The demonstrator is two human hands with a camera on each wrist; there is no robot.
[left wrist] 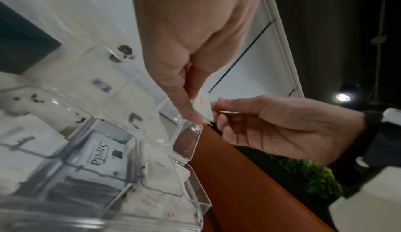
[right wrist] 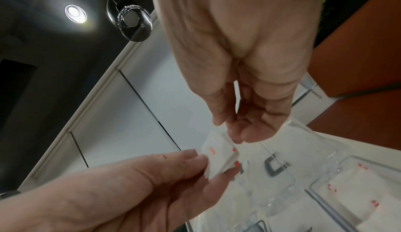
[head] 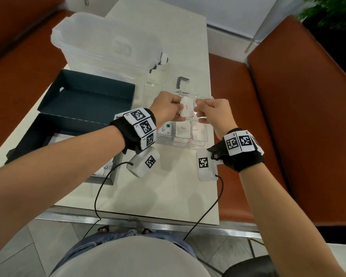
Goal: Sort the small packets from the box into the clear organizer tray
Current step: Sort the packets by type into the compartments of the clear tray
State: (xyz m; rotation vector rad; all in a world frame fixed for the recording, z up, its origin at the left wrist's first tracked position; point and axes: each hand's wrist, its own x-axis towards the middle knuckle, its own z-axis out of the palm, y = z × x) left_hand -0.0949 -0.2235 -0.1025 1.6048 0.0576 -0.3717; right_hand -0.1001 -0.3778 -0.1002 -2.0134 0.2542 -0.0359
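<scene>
Over the clear organizer tray point(head: 180, 145) my left hand point(head: 179, 108) pinches a small stack of white packets point(head: 186, 107) with red print. My right hand point(head: 198, 110) meets it from the right, thumb and fingertips closed on the stack's edge. In the left wrist view the left hand point(left wrist: 195, 114) squeezes the packets point(left wrist: 202, 105) just above the tray's rim point(left wrist: 195, 199). From the right wrist, the right hand point(right wrist: 230, 133) nips the top corner of the packets point(right wrist: 219, 153). The tray's near compartments hold a Stevia packet point(head: 165, 127) and white packets point(head: 183, 130).
An open dark box point(head: 84, 100) lies left of the tray, with more packets point(head: 106, 168) at its near end under my left forearm. A large translucent plastic bin point(head: 108, 43) stands behind it. A grey angled key point(head: 181, 80) lies beyond the tray. An orange bench point(head: 288, 116) borders the table's right edge.
</scene>
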